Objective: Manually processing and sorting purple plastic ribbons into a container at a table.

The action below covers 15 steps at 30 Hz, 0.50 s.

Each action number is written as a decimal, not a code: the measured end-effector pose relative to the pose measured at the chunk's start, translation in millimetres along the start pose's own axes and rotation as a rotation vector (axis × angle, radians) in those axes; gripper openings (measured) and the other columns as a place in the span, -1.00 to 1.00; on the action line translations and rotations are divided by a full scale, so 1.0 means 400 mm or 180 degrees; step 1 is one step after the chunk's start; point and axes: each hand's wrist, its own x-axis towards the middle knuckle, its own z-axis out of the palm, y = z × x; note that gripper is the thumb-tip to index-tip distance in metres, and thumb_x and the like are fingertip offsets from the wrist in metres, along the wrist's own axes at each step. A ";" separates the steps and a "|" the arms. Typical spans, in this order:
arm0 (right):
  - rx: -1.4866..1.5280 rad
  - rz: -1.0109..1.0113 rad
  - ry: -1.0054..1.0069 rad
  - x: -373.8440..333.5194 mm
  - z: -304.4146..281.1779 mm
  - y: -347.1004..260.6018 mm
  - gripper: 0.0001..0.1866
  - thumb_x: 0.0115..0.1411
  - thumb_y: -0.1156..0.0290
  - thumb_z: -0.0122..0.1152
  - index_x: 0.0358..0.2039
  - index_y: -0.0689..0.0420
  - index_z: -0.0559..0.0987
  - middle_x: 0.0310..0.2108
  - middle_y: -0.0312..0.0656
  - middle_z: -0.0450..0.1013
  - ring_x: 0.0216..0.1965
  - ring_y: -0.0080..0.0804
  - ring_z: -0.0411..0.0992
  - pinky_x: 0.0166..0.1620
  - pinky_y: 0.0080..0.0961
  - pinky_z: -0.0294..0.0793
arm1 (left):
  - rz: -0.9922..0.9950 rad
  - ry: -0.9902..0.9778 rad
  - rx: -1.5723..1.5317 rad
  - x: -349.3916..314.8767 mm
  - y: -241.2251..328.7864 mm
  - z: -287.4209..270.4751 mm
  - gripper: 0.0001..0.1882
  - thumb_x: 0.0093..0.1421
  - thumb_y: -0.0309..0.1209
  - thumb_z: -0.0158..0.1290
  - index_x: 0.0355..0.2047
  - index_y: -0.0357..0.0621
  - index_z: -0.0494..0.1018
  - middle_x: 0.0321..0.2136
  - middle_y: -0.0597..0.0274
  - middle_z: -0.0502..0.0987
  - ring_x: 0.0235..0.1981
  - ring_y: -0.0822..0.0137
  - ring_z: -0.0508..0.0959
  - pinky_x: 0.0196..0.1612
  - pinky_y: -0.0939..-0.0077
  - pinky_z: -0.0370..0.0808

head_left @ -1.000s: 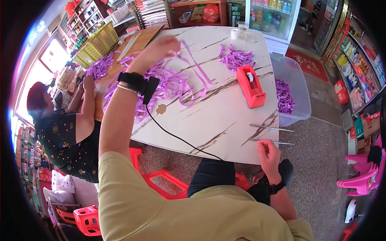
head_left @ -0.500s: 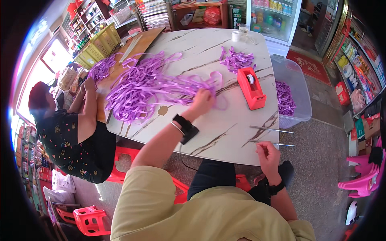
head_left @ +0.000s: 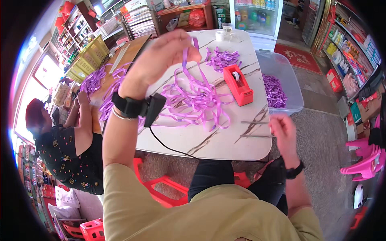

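Observation:
My left hand [head_left: 169, 56] is raised high over the table, closed on a purple ribbon [head_left: 185, 62]. From it the strand hangs down into a loose tangle of purple ribbon [head_left: 193, 100] spread across the white marbled table [head_left: 189, 146]. At the table's right edge my right hand [head_left: 283, 132] has its fingers curled in, slightly blurred; what they hold, if anything, cannot be seen. Two thin metal rods [head_left: 256, 122] lie side by side on the tabletop, their right ends reaching toward that hand. A red tape dispenser [head_left: 239, 86] stands beyond them.
A small purple ribbon pile [head_left: 222, 59] lies behind the dispenser, near a white cup [head_left: 219, 36]. Right of the table stands a clear plastic bin [head_left: 295, 94] holding purple pieces. Another person [head_left: 66, 148] works at the left. Red stools [head_left: 165, 188] stand below the table.
My left hand has risen from the tabletop, up and to the left, drawing the ribbon with it. The tangle now spreads nearer the dispenser. My right hand has shifted slightly right and up.

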 end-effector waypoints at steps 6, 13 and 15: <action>0.0063 -0.1137 -0.0834 0.150 0.011 -0.243 -0.58 0.12 0.39 -0.03 -0.01 0.22 0.25 -0.13 -0.19 0.32 -0.03 -0.49 0.23 0.03 -0.54 0.16 | 0.0122 -0.0856 -0.0331 0.063 0.158 0.095 -0.80 0.20 -0.33 -0.21 -0.32 -0.23 0.28 -0.54 0.16 0.46 -0.58 0.46 0.47 -0.53 0.74 0.39; 0.0680 -0.0993 -0.2479 0.187 -0.004 -0.356 -0.71 0.16 0.23 -0.05 -0.30 0.21 0.42 -0.43 -0.29 0.36 -0.39 -0.59 0.31 -0.18 -0.60 0.31 | -0.0428 -0.1790 -0.1025 0.085 0.135 0.241 -0.80 0.20 -0.35 -0.20 -0.29 -0.23 0.27 -0.63 0.15 0.48 -0.66 0.42 0.48 -0.63 0.70 0.39; 0.0793 -0.0419 -0.2246 0.165 -0.040 -0.346 -0.68 0.16 0.21 -0.05 -0.26 0.23 0.38 -0.45 -0.32 0.33 -0.45 -0.64 0.27 -0.26 -0.61 0.32 | -0.0547 -0.1851 -0.1296 0.080 0.110 0.248 -0.80 0.19 -0.33 -0.17 -0.32 -0.21 0.30 -0.58 0.12 0.49 -0.64 0.42 0.49 -0.59 0.69 0.41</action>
